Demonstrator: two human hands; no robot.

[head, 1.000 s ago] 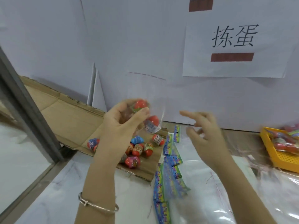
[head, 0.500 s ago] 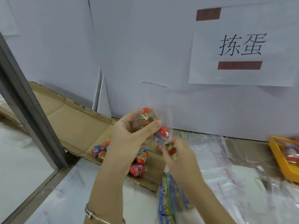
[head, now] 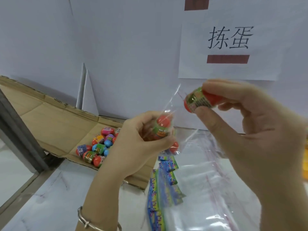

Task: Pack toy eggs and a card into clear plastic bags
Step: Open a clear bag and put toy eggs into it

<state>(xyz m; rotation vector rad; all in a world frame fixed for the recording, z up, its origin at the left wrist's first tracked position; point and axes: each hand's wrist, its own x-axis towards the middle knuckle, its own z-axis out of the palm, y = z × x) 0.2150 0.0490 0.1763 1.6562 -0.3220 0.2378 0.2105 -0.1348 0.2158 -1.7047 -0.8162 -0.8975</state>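
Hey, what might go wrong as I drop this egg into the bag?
1. The bag looks limp at its mouth, so the egg pinched in the right hand may catch the edge and fall.
2. The left hand grips the bag around a packed egg; loosening that grip could let it slip out.

Upper egg (head: 200,101), centre right, is showing a red-orange shell with a green-yellow label band. Bagged egg (head: 162,126), centre, is showing a red top and green-orange label. Loose eggs (head: 98,147), left of centre, are showing red, blue and pink. Cards (head: 166,180) are showing blue-green print. Cardboard (head: 50,117) is looking brown, worktop (head: 50,197) white, faintly veined.
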